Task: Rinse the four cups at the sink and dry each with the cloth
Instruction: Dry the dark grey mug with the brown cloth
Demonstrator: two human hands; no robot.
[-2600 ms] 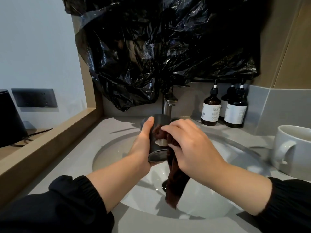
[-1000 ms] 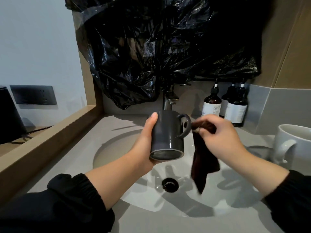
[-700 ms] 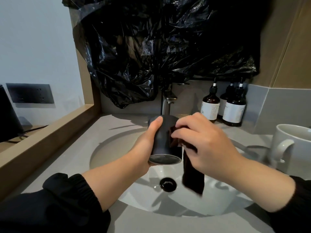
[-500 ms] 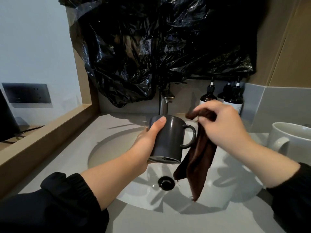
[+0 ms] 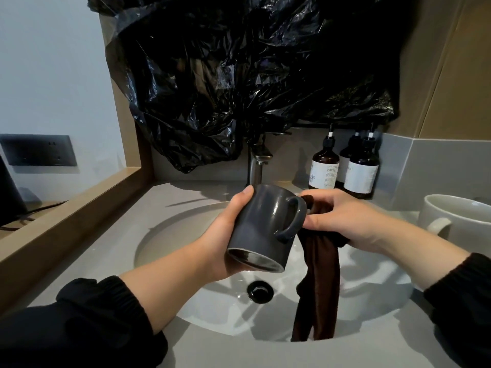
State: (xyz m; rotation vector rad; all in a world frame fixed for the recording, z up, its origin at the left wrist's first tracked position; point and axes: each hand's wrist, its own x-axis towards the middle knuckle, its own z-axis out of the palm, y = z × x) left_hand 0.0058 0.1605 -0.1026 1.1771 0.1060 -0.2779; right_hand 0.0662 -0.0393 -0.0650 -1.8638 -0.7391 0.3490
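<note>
My left hand [image 5: 225, 235] grips a dark grey cup [image 5: 263, 224] above the sink basin [image 5: 170, 235], tilted so its base faces me and its handle points right. My right hand [image 5: 342, 219] is closed on a dark brown cloth [image 5: 318, 290] just right of the cup's handle, thumb close to the handle. The cloth hangs down into the basin. A white cup [image 5: 459, 221] stands on the counter at the right edge.
The faucet [image 5: 256, 166] rises behind the cup. Three brown pump bottles [image 5: 345, 168] stand at the back right. A black plastic bag [image 5: 239, 75] covers the wall above. The drain [image 5: 259, 291] lies below the cup. A wooden ledge [image 5: 66, 221] runs along the left.
My right hand with the cloth has moved off the cup body and back beside the handle several times. The cup has tilted a little more, staying in my left hand.
</note>
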